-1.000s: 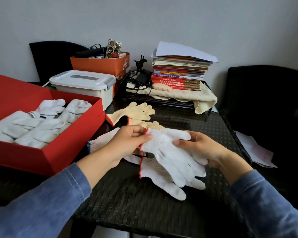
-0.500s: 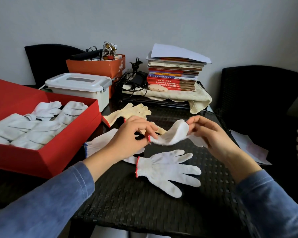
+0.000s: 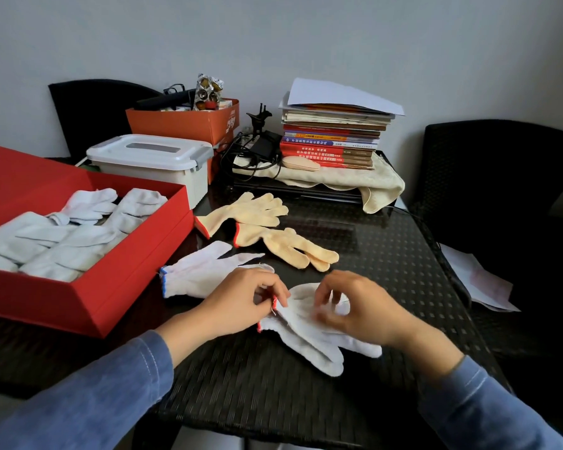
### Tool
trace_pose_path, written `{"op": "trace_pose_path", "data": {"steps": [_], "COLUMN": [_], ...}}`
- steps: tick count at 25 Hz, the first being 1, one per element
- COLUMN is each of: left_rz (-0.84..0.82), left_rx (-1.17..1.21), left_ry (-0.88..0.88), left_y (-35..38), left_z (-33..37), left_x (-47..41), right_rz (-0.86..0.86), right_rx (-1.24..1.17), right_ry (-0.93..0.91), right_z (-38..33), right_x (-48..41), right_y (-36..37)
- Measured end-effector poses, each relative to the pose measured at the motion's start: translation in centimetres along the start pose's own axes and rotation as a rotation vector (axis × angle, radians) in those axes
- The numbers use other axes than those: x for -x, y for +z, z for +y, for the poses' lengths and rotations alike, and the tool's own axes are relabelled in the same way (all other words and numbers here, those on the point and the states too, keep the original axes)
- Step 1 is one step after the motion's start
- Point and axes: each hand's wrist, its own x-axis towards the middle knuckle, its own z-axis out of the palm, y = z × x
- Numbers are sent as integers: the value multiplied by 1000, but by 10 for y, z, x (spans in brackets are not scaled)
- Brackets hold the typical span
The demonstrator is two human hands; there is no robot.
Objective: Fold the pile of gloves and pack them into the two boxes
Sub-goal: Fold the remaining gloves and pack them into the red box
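A pair of white gloves with red cuffs (image 3: 309, 332) lies stacked on the dark wicker table (image 3: 387, 254) in front of me. My left hand (image 3: 244, 303) pinches the red cuff edge. My right hand (image 3: 358, 306) hovers over the palm part with curled fingers; it is blurred and its grip is unclear. A white glove with a blue cuff (image 3: 202, 271) lies just left of my hands. Two yellow gloves with red cuffs (image 3: 267, 228) lie farther back. The red box (image 3: 88, 300) at the left holds several folded white gloves (image 3: 62, 235).
A white lidded plastic box (image 3: 150, 164) stands behind the red box. An orange box (image 3: 189, 121), cables, a stack of books (image 3: 332, 138) on a cream cloth sit at the back. A black chair (image 3: 501, 177) stands at the right with paper (image 3: 475, 280) beside the table.
The glove held up between both hands has come down onto the other red-cuffed glove on the table. Both hands dropped toward me with it.
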Motion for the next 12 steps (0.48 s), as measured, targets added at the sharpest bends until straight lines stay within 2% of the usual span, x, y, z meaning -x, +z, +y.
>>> {"op": "trace_pose_path", "data": {"steps": [2,3,7,8,12], "left_rz": [28,30,17,8,-52], "left_rx": [21,22,18,15,-161], "left_ry": [4,10,26,24,131], "left_y": [0,0,1,0,0], "left_z": [2,1,-3,-4,-14], "left_x": [-1,-2,-1,0,6], "right_rz": [-61,-35,214,229,138], "right_rx": [175,257,316,304,389], "right_ry": [-3,-28,-155,-163,-288], "right_z": [-12,-16,-21,-21,-22], "right_x": [8,11,22,24,33], "right_y": [10,15,14,13,31]}}
